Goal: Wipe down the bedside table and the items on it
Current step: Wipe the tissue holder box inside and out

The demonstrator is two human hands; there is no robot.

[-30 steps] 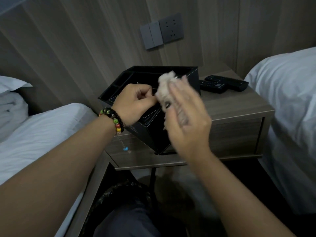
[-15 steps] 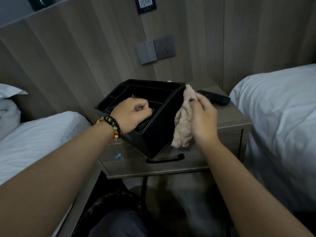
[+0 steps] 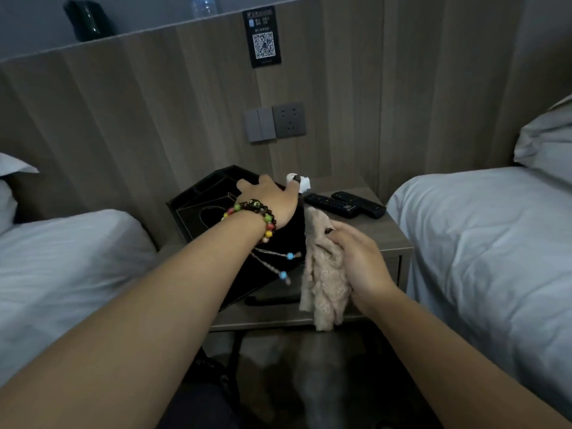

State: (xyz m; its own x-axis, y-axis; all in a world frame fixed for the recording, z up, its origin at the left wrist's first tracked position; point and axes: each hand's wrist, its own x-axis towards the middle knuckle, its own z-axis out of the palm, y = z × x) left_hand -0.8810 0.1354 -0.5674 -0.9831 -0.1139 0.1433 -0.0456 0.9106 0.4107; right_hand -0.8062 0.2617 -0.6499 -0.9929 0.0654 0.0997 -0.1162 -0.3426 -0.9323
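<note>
Fingers point(image 3: 342, 239) of the right hand point(image 3: 362, 267) curl round a fluffy beige cloth point(image 3: 325, 274), bunching it so that its loose end hangs past the front edge of the table point(image 3: 393, 243); the palm side and how far the cloth is wrapped are hidden behind the hand. Just left of those fingers stands a black organizer box point(image 3: 204, 209), tipped up on one edge, its near side lost in shadow and partly covered by the left forearm. Farther in, the left hand point(image 3: 269, 196), with a beaded bracelet point(image 3: 250, 212) at the wrist, rests over the box's upper rim; its fingers go over the far side, so whether they grip the rim or only press on it cannot be told. Something small and white point(image 3: 305, 182) shows just beyond the left fingertips, too blurred to name. Beyond the right fingers and a little to the right, two black remotes point(image 3: 343, 204) lie side by side on the table top. Farther still, a switch and socket plate point(image 3: 274, 122) sits on the wooden wall panel, with a dark QR placard point(image 3: 263, 38) above it, its print unreadable. White beds flank the table, both cut off by the frame.
</note>
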